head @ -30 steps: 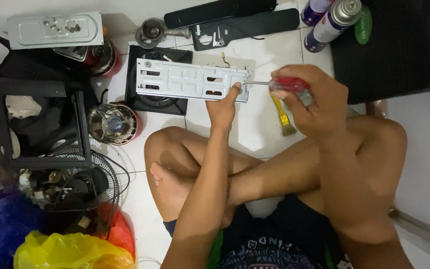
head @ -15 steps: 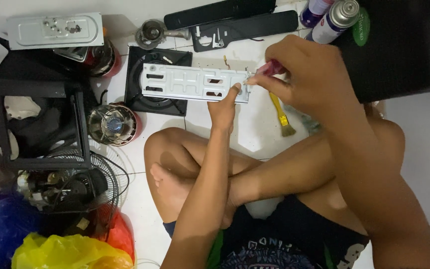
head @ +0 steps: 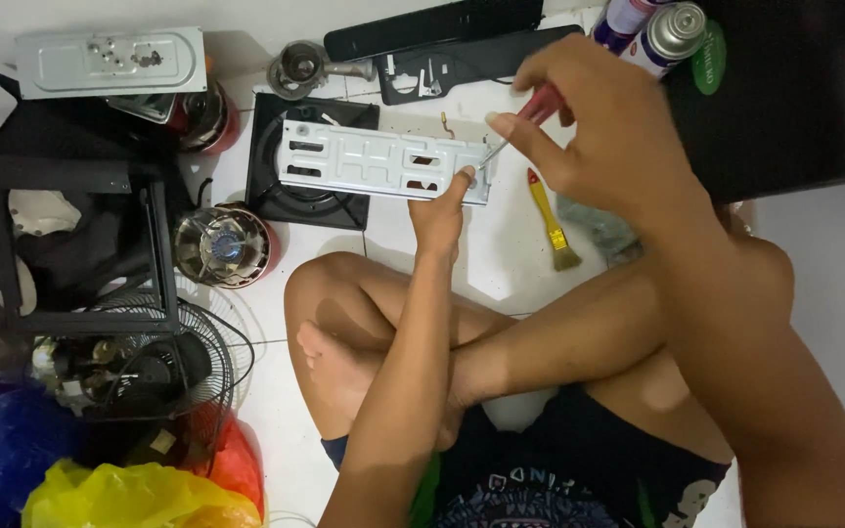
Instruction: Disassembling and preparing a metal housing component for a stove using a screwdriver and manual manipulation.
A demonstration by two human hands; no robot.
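While the left hand (head: 439, 210) presses fingertips on the metal bracket (head: 383, 161), right hand (head: 603, 132) fingers clamp a red-handled screwdriver (head: 518, 122) touching its right end.

the bracket (head: 383, 161) under the left hand (head: 439, 215) is pale grey metal with dark slots. the screwdriver (head: 525, 115) in the right hand (head: 603, 132) has a red handle and a silver shaft. just below the right hand lies a brush (head: 550, 210) with a yellow handle and tan bristles. above the right hand, 2 spray cans (head: 652, 29) show purple, white and silver. the floor (head: 501, 254) between the hands is white tile. far left of the left hand, a plastic bag (head: 139, 497) is yellow, beside blue and red ones.
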